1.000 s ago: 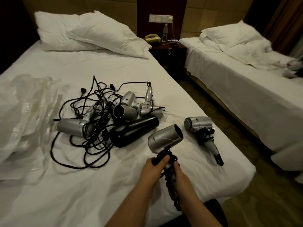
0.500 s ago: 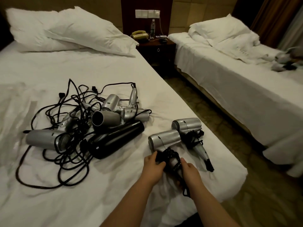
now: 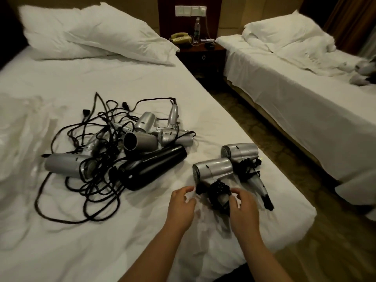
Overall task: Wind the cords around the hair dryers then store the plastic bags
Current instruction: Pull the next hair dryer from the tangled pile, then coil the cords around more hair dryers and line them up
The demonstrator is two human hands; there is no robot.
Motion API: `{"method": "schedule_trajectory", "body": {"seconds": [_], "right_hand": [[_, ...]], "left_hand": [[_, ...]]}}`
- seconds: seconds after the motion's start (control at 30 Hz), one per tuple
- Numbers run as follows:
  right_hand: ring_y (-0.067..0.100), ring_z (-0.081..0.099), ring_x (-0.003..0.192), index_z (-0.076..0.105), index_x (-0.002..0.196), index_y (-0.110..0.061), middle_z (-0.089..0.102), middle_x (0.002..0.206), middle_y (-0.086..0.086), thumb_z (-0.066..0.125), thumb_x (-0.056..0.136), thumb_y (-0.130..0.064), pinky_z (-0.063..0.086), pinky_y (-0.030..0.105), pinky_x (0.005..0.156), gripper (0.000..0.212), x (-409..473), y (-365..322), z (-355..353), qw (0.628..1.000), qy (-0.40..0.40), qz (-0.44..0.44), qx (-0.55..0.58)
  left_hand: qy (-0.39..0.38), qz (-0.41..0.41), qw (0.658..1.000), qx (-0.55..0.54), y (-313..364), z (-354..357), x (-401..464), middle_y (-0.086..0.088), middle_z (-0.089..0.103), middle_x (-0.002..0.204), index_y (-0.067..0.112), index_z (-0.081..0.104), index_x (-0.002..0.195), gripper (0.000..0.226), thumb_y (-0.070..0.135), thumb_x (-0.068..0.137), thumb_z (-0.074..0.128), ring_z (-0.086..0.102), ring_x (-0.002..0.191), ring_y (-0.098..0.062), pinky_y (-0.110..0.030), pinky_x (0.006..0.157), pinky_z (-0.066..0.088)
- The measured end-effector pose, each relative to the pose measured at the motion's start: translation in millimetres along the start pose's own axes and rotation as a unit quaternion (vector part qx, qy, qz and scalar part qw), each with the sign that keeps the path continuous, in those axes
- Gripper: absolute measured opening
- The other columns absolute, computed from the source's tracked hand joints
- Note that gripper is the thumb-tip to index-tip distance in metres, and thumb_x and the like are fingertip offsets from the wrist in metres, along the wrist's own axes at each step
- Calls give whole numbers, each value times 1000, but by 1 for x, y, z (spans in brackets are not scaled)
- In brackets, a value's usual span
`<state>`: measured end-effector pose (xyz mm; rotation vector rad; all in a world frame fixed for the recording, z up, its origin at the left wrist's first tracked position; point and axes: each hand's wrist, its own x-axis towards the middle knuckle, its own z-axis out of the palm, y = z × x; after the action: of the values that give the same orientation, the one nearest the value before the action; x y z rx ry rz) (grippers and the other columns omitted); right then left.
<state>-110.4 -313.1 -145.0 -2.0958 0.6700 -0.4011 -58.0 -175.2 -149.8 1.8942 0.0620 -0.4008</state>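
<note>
On the bed [image 3: 101, 231], clear plastic bags [image 3: 22, 139] lie far left, then the tangled dryers [image 3: 130, 151]. For the next one, free its cord before lifting. Left hand [image 3: 181, 206], then right hand [image 3: 243, 208], have loose, empty grips beside the wound dryer [image 3: 213, 171].

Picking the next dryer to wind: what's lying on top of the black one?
Tangled black cords cross the black hair dryer's near end; its far end looks bare. What's under it is hidden.

White bed [image 3: 122, 231]: hair dryers [image 3: 140, 151], plastic bags [image 3: 22, 139], pillows [image 3: 91, 35]
</note>
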Motion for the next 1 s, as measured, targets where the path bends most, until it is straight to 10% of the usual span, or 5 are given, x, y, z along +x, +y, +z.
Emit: {"method": "schedule_trajectory", "body": {"seconds": [0.27, 0.8, 1.0], "right_hand": [[13, 45, 107, 59, 110, -10, 53, 110, -1, 52, 90, -6, 24, 11, 86, 22, -26, -94, 90, 974, -141, -173, -24], [21, 35, 131, 31, 142, -14, 37, 144, 4, 46, 92, -20, 28, 31, 110, 53, -38, -187, 217, 902, -264, -273, -207], [12, 36, 133, 20, 146, -19, 46, 140, -1, 43, 92, -21, 6, 29, 117, 58, -43, -184, 218, 872, -316, -263, -266]], "left_hand": [[103, 32, 994, -34, -1, -84, 0, -3, 52, 121, 20, 59, 111, 28, 2, 92, 49, 54, 105, -15, -24, 88, 42], [312, 30, 949, 38, -22, -236, 37, -6, 47, 119, 8, 53, 121, 32, 2, 90, 50, 51, 108, -22, -26, 90, 41], [276, -245, 822, -434, -52, -266, 102, -19, 56, 124, 0, 44, 130, 54, 28, 88, 62, 57, 108, -39, -40, 67, 53]]}}
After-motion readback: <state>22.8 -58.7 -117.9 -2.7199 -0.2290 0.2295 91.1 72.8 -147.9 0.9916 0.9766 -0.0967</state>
